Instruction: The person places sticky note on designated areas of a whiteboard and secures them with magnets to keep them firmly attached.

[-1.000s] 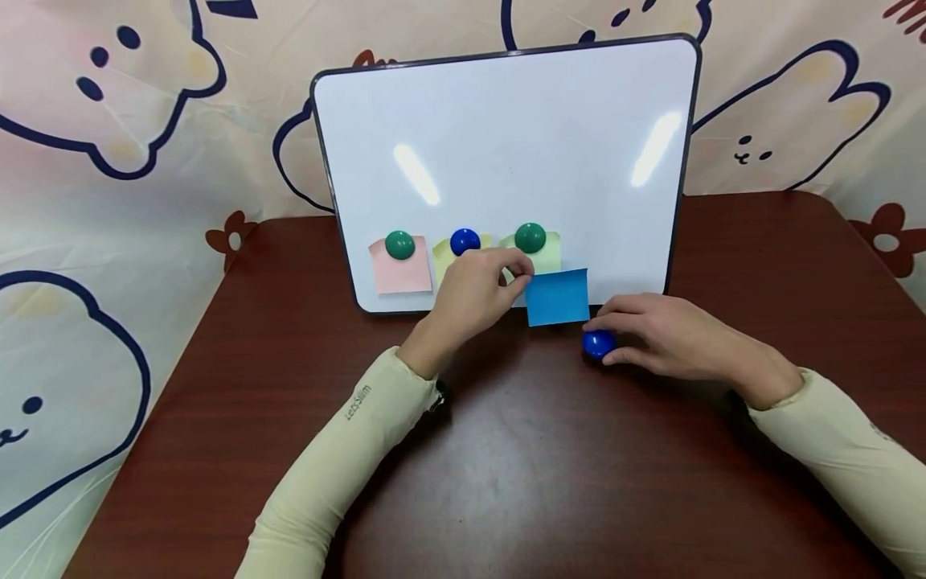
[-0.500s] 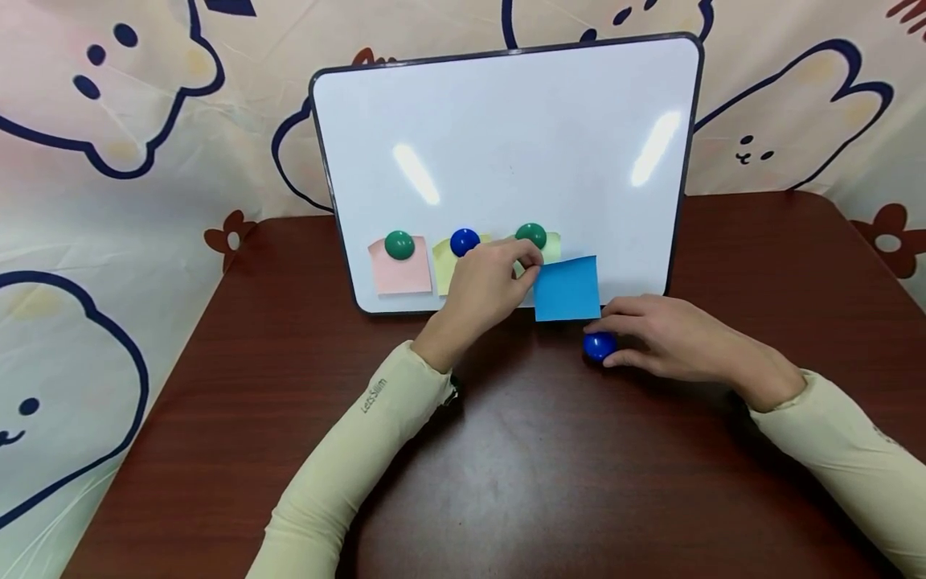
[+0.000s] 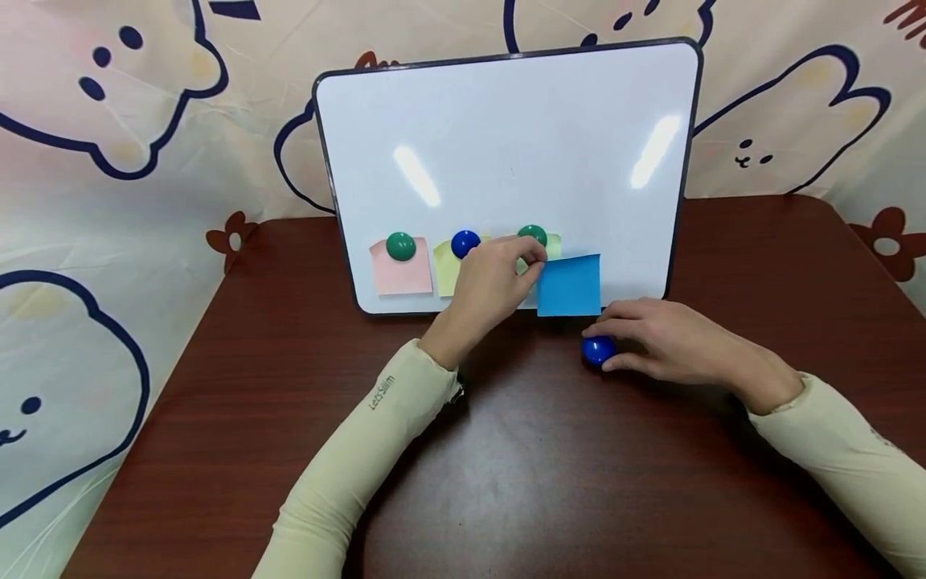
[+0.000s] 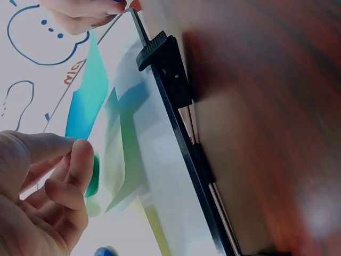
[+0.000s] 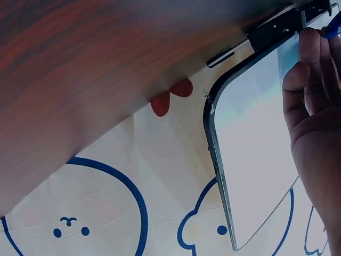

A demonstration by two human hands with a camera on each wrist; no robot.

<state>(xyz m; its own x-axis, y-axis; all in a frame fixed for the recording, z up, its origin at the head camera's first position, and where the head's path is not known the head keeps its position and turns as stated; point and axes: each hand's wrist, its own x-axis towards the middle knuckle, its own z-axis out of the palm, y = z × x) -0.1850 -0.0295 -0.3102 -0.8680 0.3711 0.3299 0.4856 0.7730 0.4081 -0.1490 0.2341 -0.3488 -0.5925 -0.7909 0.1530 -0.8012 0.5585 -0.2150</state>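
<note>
My left hand pinches a blue sticky note by its left edge, between thumb and forefinger. In the left wrist view the note stands a little off the whiteboard's surface. Just below and right of it, my right hand grips a round blue magnet with thumb and fingers. The whiteboard leans upright at the back. Along its lower part, a green magnet sits on a pink note, a blue magnet on a yellow note, and another green magnet on a pale green note.
A dark brown table bears the board. A black clip-like stand shows at the board's lower edge in the left wrist view. Behind hangs a cloth printed with cartoon figures.
My left hand has carried the blue note slightly right and up, and the note now hangs straighter. The right hand has stayed nearly in place with its magnet.
</note>
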